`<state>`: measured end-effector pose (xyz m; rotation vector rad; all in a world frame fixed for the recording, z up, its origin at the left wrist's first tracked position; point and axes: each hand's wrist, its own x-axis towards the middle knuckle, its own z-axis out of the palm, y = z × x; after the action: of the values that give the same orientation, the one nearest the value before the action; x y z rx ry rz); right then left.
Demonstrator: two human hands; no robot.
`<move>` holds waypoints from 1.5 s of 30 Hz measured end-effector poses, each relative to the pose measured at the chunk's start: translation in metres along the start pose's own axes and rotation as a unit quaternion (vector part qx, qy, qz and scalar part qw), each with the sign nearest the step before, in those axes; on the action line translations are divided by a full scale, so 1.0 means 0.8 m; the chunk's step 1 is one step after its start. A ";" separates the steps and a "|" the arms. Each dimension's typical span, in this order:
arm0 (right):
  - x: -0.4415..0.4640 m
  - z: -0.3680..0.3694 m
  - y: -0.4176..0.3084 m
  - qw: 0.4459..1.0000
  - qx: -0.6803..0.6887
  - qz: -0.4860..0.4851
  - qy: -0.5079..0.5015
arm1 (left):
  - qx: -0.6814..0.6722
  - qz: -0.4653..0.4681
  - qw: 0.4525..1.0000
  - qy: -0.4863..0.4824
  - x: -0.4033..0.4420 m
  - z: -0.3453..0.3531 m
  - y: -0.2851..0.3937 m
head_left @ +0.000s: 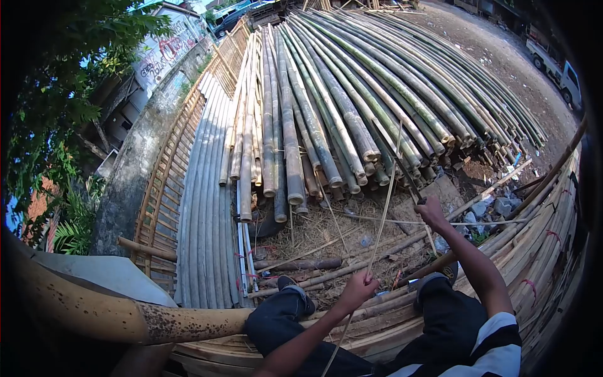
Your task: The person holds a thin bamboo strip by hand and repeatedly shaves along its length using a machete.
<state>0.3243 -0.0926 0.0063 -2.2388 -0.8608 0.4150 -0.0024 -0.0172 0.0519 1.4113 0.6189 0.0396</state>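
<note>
Head view, open yard: straw-strewn ground (314, 234), bamboo poles (333, 113) piled beyond, round, hard, too many to count. Two hands out front: left hand (358, 291) closed round one thin, pale strip (383, 217) slanting upward; right hand (431, 212) gripping one long blade (409, 180) near it.

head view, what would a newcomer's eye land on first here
Probably the bamboo pile, fanned across the upper middle. Next, nearer the camera, the right hand grips a long blade at centre right, and the left hand holds a thin strip at lower centre. A thick, dark-speckled pole juts in at lower left.
</note>
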 end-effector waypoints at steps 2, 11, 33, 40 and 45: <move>-0.014 0.005 0.001 1.000 -0.002 0.003 -0.013 | 0.046 0.028 0.998 0.012 0.002 -0.002 0.000; -0.098 0.083 -0.142 0.959 -0.038 -0.144 -0.243 | 0.039 0.026 0.991 0.129 0.020 -0.041 -0.050; -0.069 0.055 -0.131 0.953 -0.046 -0.111 -0.277 | -0.217 -0.033 0.974 0.048 0.000 -0.034 -0.003; -0.109 0.075 -0.167 0.924 -0.120 -0.268 -0.244 | -0.228 -0.001 0.972 0.058 -0.003 -0.023 0.000; -0.100 0.074 -0.157 0.947 -0.130 -0.228 -0.187 | -0.187 0.007 0.977 0.101 -0.007 -0.018 -0.010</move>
<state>0.1782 -0.0503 0.0562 -2.1238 -1.6760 0.5348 -0.0161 -0.0078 0.0466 1.0533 0.7278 0.2991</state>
